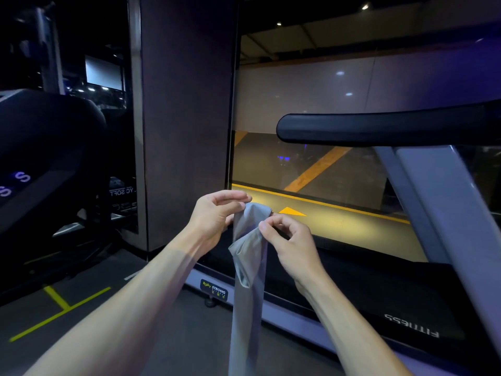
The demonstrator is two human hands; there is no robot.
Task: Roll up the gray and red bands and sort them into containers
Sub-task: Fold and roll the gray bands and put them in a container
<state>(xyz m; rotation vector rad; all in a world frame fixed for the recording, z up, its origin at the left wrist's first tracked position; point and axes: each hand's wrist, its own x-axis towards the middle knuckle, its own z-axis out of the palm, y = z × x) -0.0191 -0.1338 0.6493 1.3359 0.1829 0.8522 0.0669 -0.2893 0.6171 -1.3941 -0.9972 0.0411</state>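
1 gray band (250, 240) hangs between 2 bare hands in a dim gym, its top end pinched at chest height and its long tail dropping out of the bottom of the view. The left hand (217, 215) nips the upper corner between thumb and curled fingers; the right hand (290, 240) pinches the folded edge just beside it. The band looks slack and creased, so a roll begun here could likely wind crooked or slip loose. The hanging tail may snag the treadmill (406, 308) close behind. No container and no red band appear in view, so their contents cannot be told.
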